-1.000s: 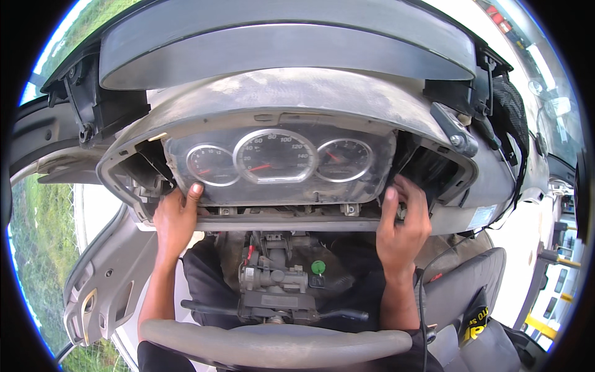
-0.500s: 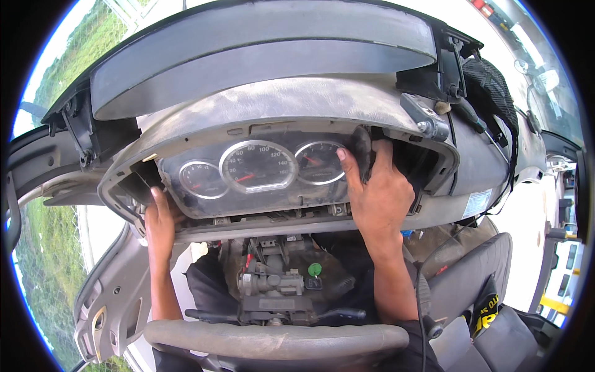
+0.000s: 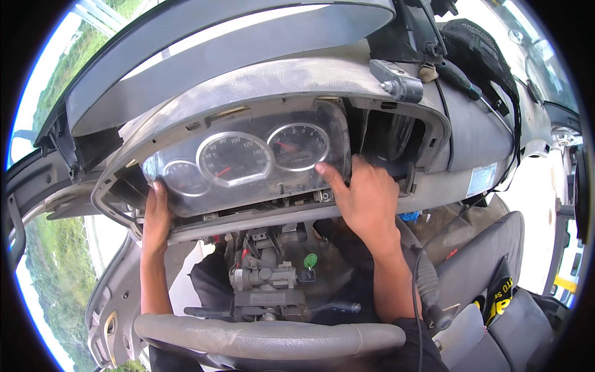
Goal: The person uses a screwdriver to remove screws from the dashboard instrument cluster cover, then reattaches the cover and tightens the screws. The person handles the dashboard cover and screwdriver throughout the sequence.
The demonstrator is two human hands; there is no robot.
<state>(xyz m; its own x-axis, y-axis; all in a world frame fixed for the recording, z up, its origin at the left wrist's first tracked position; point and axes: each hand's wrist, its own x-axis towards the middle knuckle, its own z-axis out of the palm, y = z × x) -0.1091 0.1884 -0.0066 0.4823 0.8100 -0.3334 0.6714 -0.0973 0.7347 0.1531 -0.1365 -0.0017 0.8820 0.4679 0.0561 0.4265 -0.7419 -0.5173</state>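
A dashboard instrument cluster (image 3: 238, 186) with round silver-rimmed gauges sits tilted in the opening of the grey dashboard (image 3: 297, 71). At its lower left corner, my left hand (image 3: 157, 217) is closed on the edge, thumb in front and the other fingers hidden. My right hand (image 3: 370, 201) grips the lower right corner, its thumb on the clear front and its bent fingers around the side. To the right of the cluster, a dark cavity (image 3: 393, 133) shows inside the dashboard.
Below is the steering wheel (image 3: 266, 338), with the bare steering column (image 3: 263, 279) and a key with a green tag (image 3: 310, 261) beyond it. A screwdriver (image 3: 462, 79) and a black mesh item (image 3: 480, 49) lie on the dashboard's right. A cable (image 3: 416, 273) hangs beside my right arm.
My right hand has slid from the cluster's upper right edge down to its lower right corner. The cluster has shifted left, widening the gap on its right. My left thumb now rests against its front.
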